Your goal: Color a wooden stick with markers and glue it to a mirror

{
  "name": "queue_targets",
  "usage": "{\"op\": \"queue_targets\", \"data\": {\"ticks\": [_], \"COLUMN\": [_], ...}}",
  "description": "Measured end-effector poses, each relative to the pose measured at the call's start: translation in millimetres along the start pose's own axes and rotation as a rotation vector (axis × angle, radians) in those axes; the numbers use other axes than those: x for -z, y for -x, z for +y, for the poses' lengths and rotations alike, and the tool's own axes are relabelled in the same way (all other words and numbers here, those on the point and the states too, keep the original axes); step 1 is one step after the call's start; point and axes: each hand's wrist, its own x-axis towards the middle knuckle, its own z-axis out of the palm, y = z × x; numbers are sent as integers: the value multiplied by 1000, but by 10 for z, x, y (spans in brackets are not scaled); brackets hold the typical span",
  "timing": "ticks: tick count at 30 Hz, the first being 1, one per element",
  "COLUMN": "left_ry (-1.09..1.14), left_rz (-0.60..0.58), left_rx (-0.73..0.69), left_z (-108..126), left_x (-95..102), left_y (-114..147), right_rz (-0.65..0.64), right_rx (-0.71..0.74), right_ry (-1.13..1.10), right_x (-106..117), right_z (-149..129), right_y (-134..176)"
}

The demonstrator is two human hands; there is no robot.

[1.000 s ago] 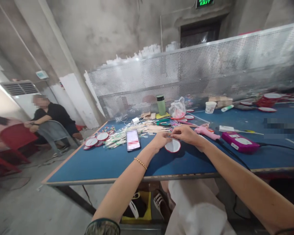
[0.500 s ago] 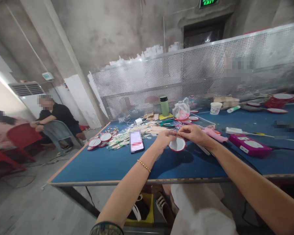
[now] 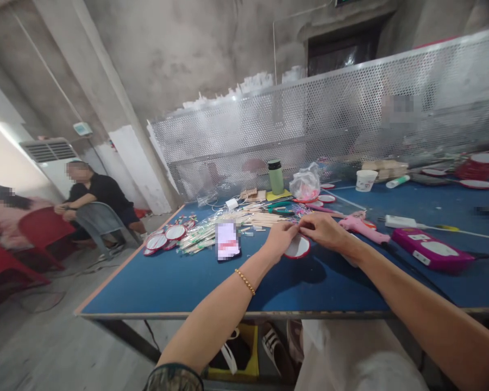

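We have both hands out over the blue table (image 3: 179, 277), meeting above a small round disc (image 3: 298, 247) with a white face and a red rim, which lies flat on the tabletop right in front of us. Our left hand (image 3: 280, 236) curls in at the disc's near-left edge, fingers bent and pinched toward the thumb, and our right hand (image 3: 325, 231) comes in from the other side, its fingertips closed together at the same spot on the disc's far rim. Whatever sits between those fingertips is too small for us to make out; the two hands pinch at one point, as if steadying something fine against the rim.

The disc lies flat, probably so that the table takes its weight and both hands are free for the fiddly part. Close to our right wrist lies the pink glue gun (image 3: 362, 224) (within easy reach). Just left of our hands a phone (image 3: 227, 240) lies face up, and beyond it a heap of wooden sticks (image 3: 228, 220) and several finished red-rimmed discs (image 3: 165, 237). A green bottle (image 3: 276, 177) and a plastic bag (image 3: 305, 184) stand farther back by the perforated metal screen (image 3: 350, 119).
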Motion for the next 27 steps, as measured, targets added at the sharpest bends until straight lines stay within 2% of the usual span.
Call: {"op": "queue_targets", "data": {"ticks": [3,9,14,17,19,22,25,27], "left_ry": [-41,-80,13,111,161,283,235,176], "left_rz": [7,65,77,29,-46,-220,-277,-315], "left_rx": [-47,-104,-76,-36,-4,59,64,39], "left_z": [20,77,171,261,318,359,335,301], "left_x": [50,63,24,2,-14,-34,-34,-22], "left_y": [-5,39,107,204,292,411,469,480], "right_rz": [26,-4,-14,-8,47,248,421,454], "right_rx": [-19,-48,-87,-122,-198,-373,-521,-548], "right_ry": [13,-8,-31,-97,-226,-533,-870,-998], "right_x": [28,19,24,85,146,248,342,402], "right_z": [-13,-57,-12,-43,-115,-259,-356,-367], "right_y": [-1,30,58,70,77,79,69,65]}}
